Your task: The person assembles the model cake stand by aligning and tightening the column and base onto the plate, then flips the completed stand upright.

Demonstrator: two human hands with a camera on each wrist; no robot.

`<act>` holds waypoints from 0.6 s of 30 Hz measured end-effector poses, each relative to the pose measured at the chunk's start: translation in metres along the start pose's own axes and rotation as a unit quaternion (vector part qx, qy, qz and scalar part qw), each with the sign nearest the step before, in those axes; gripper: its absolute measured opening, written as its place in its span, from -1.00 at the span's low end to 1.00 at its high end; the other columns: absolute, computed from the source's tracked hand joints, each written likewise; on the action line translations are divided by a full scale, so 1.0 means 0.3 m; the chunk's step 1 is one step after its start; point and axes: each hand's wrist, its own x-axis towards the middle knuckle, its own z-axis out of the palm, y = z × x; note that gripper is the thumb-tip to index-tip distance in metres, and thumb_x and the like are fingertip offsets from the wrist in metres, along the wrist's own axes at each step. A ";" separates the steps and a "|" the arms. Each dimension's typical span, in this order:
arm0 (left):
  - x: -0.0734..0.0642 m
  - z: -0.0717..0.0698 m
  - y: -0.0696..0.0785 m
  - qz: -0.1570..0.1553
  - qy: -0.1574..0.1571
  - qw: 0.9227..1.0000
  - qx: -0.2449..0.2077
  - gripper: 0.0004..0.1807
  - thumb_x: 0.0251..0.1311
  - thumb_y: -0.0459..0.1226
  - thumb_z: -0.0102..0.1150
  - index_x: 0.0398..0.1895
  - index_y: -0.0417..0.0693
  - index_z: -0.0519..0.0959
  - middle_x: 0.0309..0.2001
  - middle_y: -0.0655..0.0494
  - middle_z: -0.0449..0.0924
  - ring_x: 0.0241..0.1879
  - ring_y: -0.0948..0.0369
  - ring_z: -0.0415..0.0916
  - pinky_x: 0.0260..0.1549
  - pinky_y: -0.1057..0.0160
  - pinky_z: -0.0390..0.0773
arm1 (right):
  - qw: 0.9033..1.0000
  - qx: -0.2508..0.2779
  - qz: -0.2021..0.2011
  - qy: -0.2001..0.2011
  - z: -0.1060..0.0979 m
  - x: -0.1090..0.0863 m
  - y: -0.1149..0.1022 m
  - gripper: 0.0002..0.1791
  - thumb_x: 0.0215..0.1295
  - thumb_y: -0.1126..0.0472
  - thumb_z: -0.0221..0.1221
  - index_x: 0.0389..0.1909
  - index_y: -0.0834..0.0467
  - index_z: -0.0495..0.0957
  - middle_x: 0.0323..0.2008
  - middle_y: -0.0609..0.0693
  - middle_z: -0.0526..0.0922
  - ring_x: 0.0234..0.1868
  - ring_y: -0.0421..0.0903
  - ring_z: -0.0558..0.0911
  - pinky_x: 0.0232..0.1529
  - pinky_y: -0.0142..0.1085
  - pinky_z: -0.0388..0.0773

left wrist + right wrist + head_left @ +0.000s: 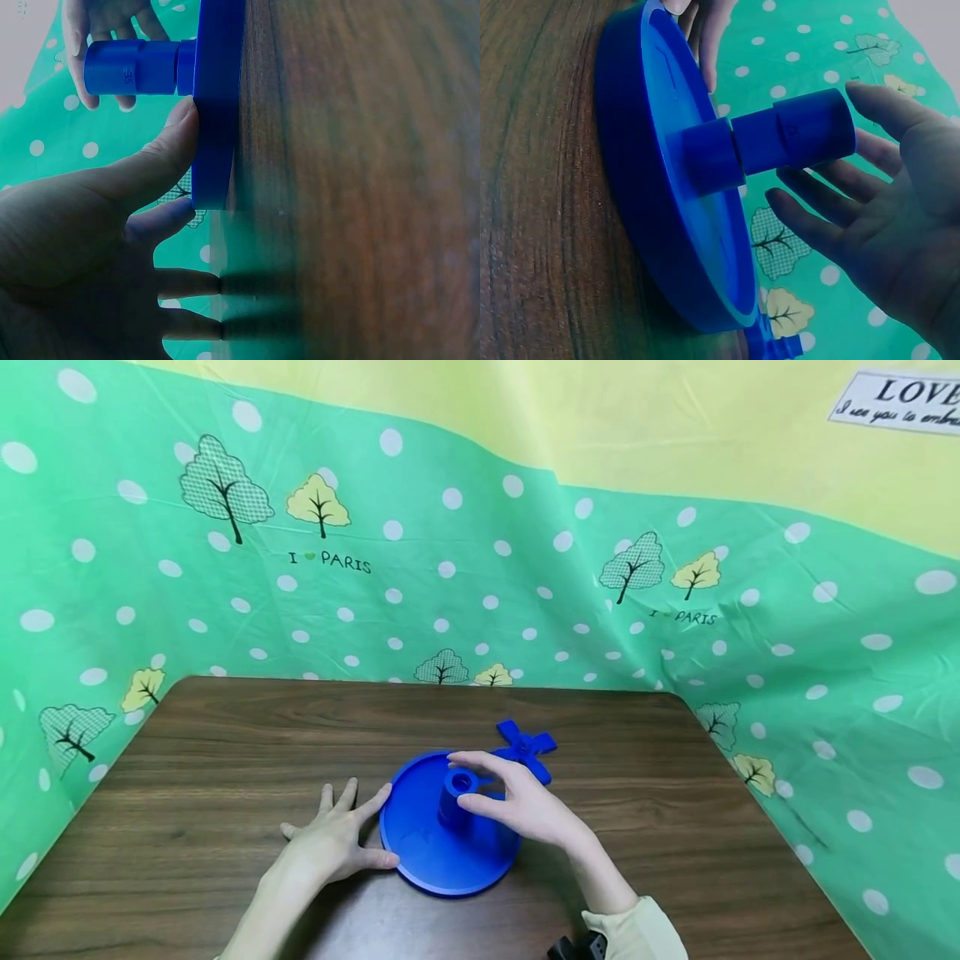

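Note:
A round blue plastic dish (420, 847) with a raised rim lies on the table. From its middle rises a short post (705, 159), with a blue tube (814, 129) standing in line on top and a seam showing between them. My left hand (326, 843) has its fingers spread, thumb and forefinger at the dish's left rim, the other fingers out to the side. Around the tube's upper part is my right hand (528, 797), thumb on the near side and fingers on the far side, loosely bent. In the right wrist view gaps show between most fingers and the tube.
Just behind the dish, to the right, lies a blue piece with several flat arms (525, 747), partly covered by the right hand in the head view. A small black device (577, 946) sits by the right sleeve. A green dotted cloth (420, 560) hangs beyond the wooden table (247, 752).

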 end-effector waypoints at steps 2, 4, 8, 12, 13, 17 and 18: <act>0.000 0.000 0.000 0.000 0.000 1.000 0.000 0.16 -0.06 0.31 0.46 0.62 0.31 0.15 0.61 -0.39 -0.03 0.58 -0.49 -0.23 0.05 -0.87 -0.09 | 1.000 0.001 -0.001 -0.006 -0.002 0.000 0.003 -0.40 0.45 -0.05 0.24 0.46 -0.08 0.42 0.43 -0.13 0.51 0.46 -0.02 0.50 0.45 0.15 0.43; 0.000 0.001 0.001 0.000 0.000 1.000 -0.001 0.16 -0.06 0.31 0.46 0.62 0.31 0.15 0.61 -0.39 -0.03 0.58 -0.49 -0.23 0.04 -0.87 -0.09 | 1.000 0.005 0.003 -0.004 0.000 -0.001 0.001 -0.42 0.45 -0.04 0.24 0.44 -0.04 0.44 0.42 -0.14 0.52 0.46 -0.04 0.50 0.45 0.13 0.43; 0.000 0.001 0.000 -0.001 0.000 1.000 -0.004 0.16 -0.07 0.30 0.47 0.62 0.31 0.15 0.62 -0.39 -0.03 0.58 -0.49 -0.23 0.04 -0.87 -0.10 | 1.000 0.007 0.011 0.019 0.014 -0.001 0.002 -0.47 0.41 -0.05 0.28 0.35 -0.03 0.52 0.32 -0.19 0.59 0.37 -0.07 0.56 0.39 0.08 0.50; -0.001 0.001 0.000 0.000 0.004 1.000 -0.003 0.16 -0.08 0.29 0.48 0.62 0.30 0.16 0.62 -0.38 -0.02 0.58 -0.48 -0.23 0.03 -0.87 -0.09 | 0.999 -0.003 0.020 0.046 0.031 0.002 0.002 -0.47 0.34 -0.10 0.34 0.29 -0.08 0.53 0.23 -0.18 0.64 0.25 -0.09 0.60 0.30 0.04 0.57; 0.000 0.001 0.000 0.000 0.004 1.000 -0.003 0.16 -0.08 0.30 0.48 0.62 0.30 0.16 0.62 -0.38 -0.02 0.58 -0.48 -0.23 0.03 -0.87 -0.09 | 0.999 -0.006 0.022 0.049 0.034 0.002 0.002 -0.44 0.33 -0.11 0.35 0.31 -0.10 0.51 0.23 -0.17 0.64 0.25 -0.08 0.61 0.29 0.04 0.58; 0.001 0.002 0.001 -0.001 0.000 1.000 -0.003 0.16 -0.07 0.31 0.47 0.62 0.30 0.15 0.62 -0.38 -0.03 0.58 -0.48 -0.24 0.04 -0.87 -0.09 | 0.999 0.003 0.010 0.030 0.030 0.003 0.001 -0.34 0.35 -0.07 0.34 0.44 -0.17 0.38 0.36 -0.08 0.56 0.37 0.00 0.55 0.37 0.13 0.50; 0.001 0.002 0.000 -0.003 -0.001 1.000 -0.003 0.16 -0.07 0.31 0.47 0.62 0.31 0.15 0.62 -0.38 -0.04 0.58 -0.48 -0.24 0.04 -0.87 -0.10 | 1.000 0.007 0.005 0.022 0.027 0.003 0.000 -0.33 0.37 -0.06 0.33 0.46 -0.19 0.36 0.39 -0.08 0.54 0.41 0.01 0.53 0.40 0.15 0.48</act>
